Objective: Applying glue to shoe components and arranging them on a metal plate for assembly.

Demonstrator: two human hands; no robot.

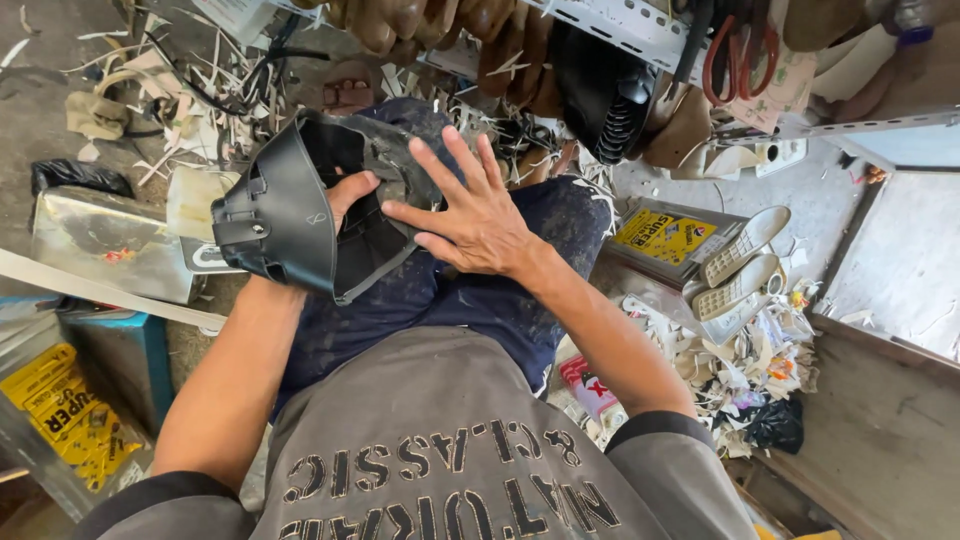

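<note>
The person sits with both arms stretched over dark, dust-marked trousers [480, 290], working above the lap. Under and beyond the hands the floor [60, 110] is littered with pale offcuts and scraps, a metal tin [110, 245] sits just outside the left hand, and a pair of light soles [740, 265] rests on a yellow-labelled tin well out past the right hand. Above the hands hangs a rack with brown shoe forms [440, 25] and red-handled scissors [735, 55].

The black leather shoe upper [285, 215] is the thing in hand. It sits between the two hands, raised off the knees, its opening turned toward the right hand and its strapped outer face on the left hand's side.

The left hand [345, 200] grips it from beneath and inside: only the thumb and part of the palm show at the opening, closed on the leather. The right hand [475, 215] is spread wide and flat, fingers splayed, pressing on the grey lining piece at the upper's far edge; it clasps nothing.

A likely risk: since the flat hand only presses, the lining could slide or crease out of line under it. If the left grip loosens, the upper may drop into the scraps below.
</note>
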